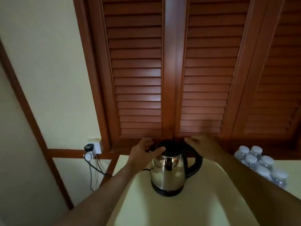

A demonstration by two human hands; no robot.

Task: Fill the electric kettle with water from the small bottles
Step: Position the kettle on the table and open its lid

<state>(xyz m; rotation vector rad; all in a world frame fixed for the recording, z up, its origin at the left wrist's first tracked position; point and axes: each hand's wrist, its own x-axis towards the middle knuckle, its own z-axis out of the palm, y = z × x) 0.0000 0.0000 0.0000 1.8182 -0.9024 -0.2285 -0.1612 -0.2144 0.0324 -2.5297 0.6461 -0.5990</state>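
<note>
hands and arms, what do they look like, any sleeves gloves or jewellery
The left hand and right hand are bare: no gloves, and no watch, bracelet or ring shows. The left forearm and right forearm are uncovered as far as the frame edge, so no sleeve is in view. The picture is dim and soft, so small marks cannot be told.

The electric kettle (167, 173) has a mirror-glossy polished metal body, with a black plastic lid, handle and base. The cream counter (187, 209) under it looks smooth and matt. At 12 o'clock, the louvred doors (138, 79) are reddish wood with a soft sheen. At 3 o'clock, the small bottles (260, 163) are clear plastic.
</note>
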